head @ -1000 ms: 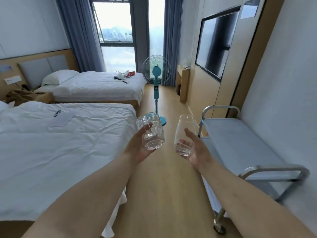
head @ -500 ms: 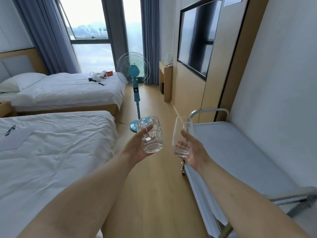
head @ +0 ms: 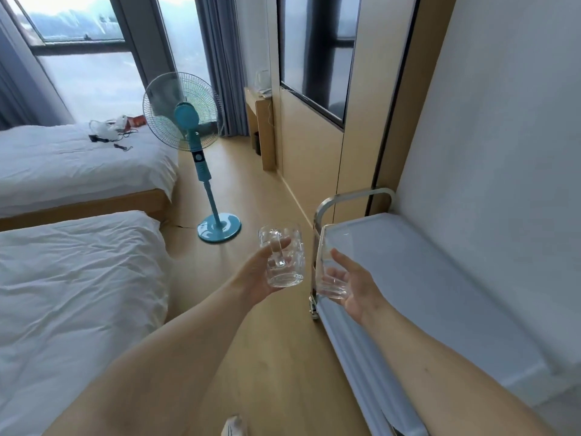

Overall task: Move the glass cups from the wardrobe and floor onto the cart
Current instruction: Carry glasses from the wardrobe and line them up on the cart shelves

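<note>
Both hands carry glass: the left hand [head: 261,278] grips a mug [head: 283,256] with its thumb across the handle, and the right hand [head: 352,284] curls round the base of a taller tumbler [head: 330,259]. Over the last second the view has swung right, so the beds have slid off to the left while the cart [head: 440,294] has come in close along the wall; the tumbler now sits in front of the cart's near rail, where earlier it was over open floor. I judge the carry is nearly over and setting down comes next (the cart's top shelf shows nothing on it yet). Each cup is held clear of any surface, close beside the other but apart. Their long axes run near vertical, mouths up, the tumbler leaning slightly, with its rim tipped toward the cart.
</note>
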`<state>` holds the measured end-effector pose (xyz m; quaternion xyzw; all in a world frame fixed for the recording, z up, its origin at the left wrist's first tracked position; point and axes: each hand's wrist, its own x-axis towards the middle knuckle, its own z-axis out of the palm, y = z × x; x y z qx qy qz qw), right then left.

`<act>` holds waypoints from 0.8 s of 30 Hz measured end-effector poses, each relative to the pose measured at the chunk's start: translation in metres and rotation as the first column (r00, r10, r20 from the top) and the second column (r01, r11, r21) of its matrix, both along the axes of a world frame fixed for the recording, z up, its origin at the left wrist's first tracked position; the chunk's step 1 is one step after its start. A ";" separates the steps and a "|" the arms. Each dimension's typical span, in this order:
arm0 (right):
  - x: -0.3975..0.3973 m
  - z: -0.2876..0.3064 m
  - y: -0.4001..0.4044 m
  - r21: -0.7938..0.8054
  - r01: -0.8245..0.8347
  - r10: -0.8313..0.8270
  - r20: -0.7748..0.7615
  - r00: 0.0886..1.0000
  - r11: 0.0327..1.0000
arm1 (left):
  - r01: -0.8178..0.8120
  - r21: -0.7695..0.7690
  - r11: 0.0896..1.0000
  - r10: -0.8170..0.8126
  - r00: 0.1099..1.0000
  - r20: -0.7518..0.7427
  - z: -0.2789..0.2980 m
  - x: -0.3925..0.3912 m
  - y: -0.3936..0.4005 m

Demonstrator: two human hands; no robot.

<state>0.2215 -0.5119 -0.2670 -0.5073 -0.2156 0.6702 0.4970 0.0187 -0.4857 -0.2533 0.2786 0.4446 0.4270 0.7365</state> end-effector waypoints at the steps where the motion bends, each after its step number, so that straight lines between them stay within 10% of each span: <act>1: 0.002 -0.005 0.009 -0.010 0.022 -0.022 0.007 1.000 1.000 | 0.029 -0.005 1.000 -0.029 1.000 -0.002 -0.005 0.003 0.015; 24: 0.000 -0.074 0.201 -0.294 0.548 -0.573 0.002 0.819 0.783 | 0.590 -0.155 0.793 -0.597 0.803 0.004 -0.083 0.059 0.326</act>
